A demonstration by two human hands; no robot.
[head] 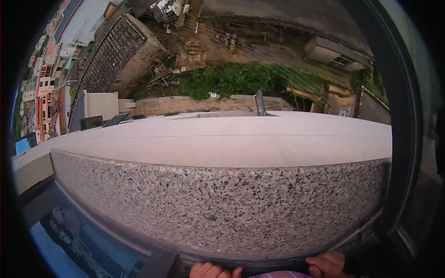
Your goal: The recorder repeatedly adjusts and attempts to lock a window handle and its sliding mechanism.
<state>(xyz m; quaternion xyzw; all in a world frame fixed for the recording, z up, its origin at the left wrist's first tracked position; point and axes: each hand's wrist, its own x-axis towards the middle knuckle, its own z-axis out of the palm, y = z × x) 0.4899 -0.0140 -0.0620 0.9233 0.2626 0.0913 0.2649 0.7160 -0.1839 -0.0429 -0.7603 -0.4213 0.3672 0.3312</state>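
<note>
Low in the head view, my left hand (215, 270) has its curled fingers at the dark window frame (243, 263), just inside the granite sill. To its right, my right hand (326, 264) is bent at the same lower frame. Whether either hand grips the frame is hard to tell, as both are cut off by the picture's lower edge. Patterned purple cloth (280, 274) shows between them. Beyond the frame lies the speckled granite window sill (219, 205), outside the window.
A dark-framed window sash (405, 139) stands at the right. Reflective glass (90, 243) fills the lower left. Past the sill, a pale outer wall (222, 142) drops to a paved strip (180, 105), green bushes (229, 80) and a tiled roof (107, 52) far below.
</note>
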